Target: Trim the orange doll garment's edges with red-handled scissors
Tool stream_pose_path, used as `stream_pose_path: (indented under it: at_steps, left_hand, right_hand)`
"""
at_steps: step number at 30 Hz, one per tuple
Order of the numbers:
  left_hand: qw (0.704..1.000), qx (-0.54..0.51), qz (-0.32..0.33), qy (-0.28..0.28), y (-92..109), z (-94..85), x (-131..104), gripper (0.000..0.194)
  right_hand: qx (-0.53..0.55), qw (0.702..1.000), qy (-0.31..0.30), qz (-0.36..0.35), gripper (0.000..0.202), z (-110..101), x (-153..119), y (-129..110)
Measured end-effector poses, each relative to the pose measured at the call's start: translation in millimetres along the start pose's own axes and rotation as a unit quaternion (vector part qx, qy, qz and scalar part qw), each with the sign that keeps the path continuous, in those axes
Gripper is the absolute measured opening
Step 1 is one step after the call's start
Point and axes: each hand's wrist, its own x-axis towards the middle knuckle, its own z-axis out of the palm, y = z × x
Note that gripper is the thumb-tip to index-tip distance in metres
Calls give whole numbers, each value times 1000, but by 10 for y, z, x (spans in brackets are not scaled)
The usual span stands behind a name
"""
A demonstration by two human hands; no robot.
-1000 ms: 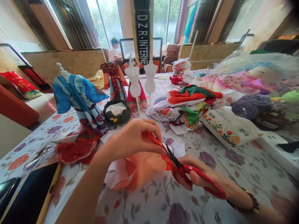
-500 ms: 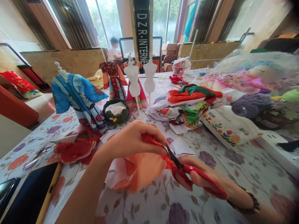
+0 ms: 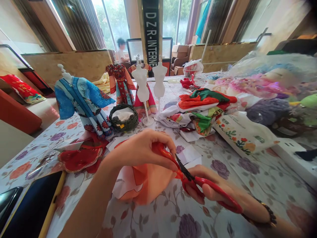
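Note:
My left hand (image 3: 146,148) is closed, with thumb and fingers pinching a piece of orange-and-red fabric (image 3: 151,185). The fabric hangs below the hand toward the tablecloth, and a white, dark-outlined part shows on its left side. In my right hand (image 3: 220,185) are red-handled scissors (image 3: 218,191), fingers and thumb through the loops. Their dark blades point up and left, right beside my left fingertips at the fabric's edge. Whether cloth lies between the blades is hard to see. White scraps (image 3: 193,155) lie behind the scissors.
Dressed mini mannequins (image 3: 76,96) and bare white ones (image 3: 141,82) stand behind a dark wicker basket (image 3: 123,118). Red cloth (image 3: 79,158) and a phone (image 3: 32,205) lie left. Right are piled fabrics (image 3: 198,109), a floral packet (image 3: 245,132) and bagged dolls (image 3: 267,82). A person sits far back.
The scissor blades look closer together, and my left fingertips have dipped slightly. Both hands otherwise stay in nearly the same place, still holding the fabric and scissors.

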Motion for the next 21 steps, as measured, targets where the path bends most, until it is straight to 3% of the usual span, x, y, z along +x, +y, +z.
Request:
stream_pose_path:
  at_steps: [7, 13, 21]
  left_hand:
    - [999, -24, -40, -1, -4, 19, 3, 20]
    - [998, -41, -44, -4, -10, 31, 5, 19]
    - [998, -41, -49, -1, 7, 31, -8, 19]
  right_hand:
    - [-18, 999, 18, 20, 58, 59, -4, -165]
    - [-2, 998, 2, 62, 61, 36, -6, -154]
    - [-12, 996, 31, 88, 58, 83, -42, -188]
